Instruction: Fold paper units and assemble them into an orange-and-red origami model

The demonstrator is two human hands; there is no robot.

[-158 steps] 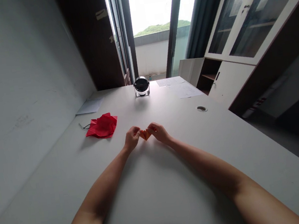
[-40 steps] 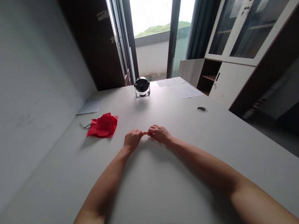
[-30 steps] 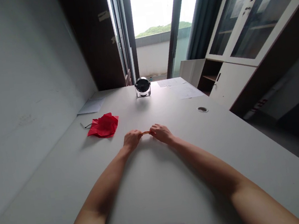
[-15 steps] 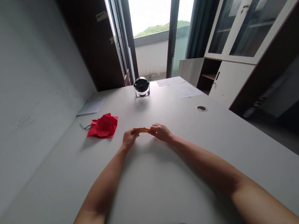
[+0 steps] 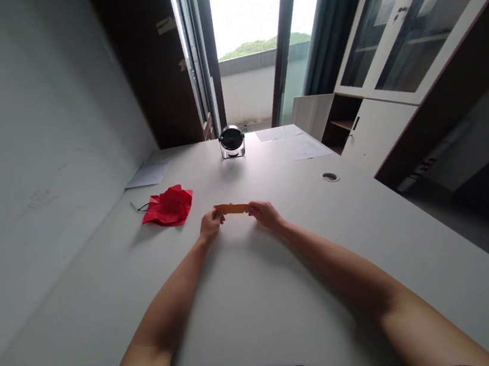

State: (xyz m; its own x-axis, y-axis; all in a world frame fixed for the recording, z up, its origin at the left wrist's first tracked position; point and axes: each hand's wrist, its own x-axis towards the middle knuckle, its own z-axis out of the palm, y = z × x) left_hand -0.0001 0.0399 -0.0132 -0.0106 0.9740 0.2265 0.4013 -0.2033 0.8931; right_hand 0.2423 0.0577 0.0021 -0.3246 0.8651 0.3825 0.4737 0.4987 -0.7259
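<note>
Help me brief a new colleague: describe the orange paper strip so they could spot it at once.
On the white table, find the round black device at the far end, then come nearer. The left hand and right hand hold the orange paper strip between them, one at each end. Unlike the crumpled red sheet to its left, it is narrow, orange and held.

A paper strip (image 5: 233, 208) spans from left hand (image 5: 209, 224) to right hand (image 5: 266, 212) over the desk (image 5: 251, 302). Left of it lies a loose sheet (image 5: 169, 207), a paper (image 5: 148, 173) behind by the far left corner. A device (image 5: 231, 139) stands near the far edge, more papers (image 5: 312, 148) to its right, a cable hole (image 5: 329, 177) before these.
</note>
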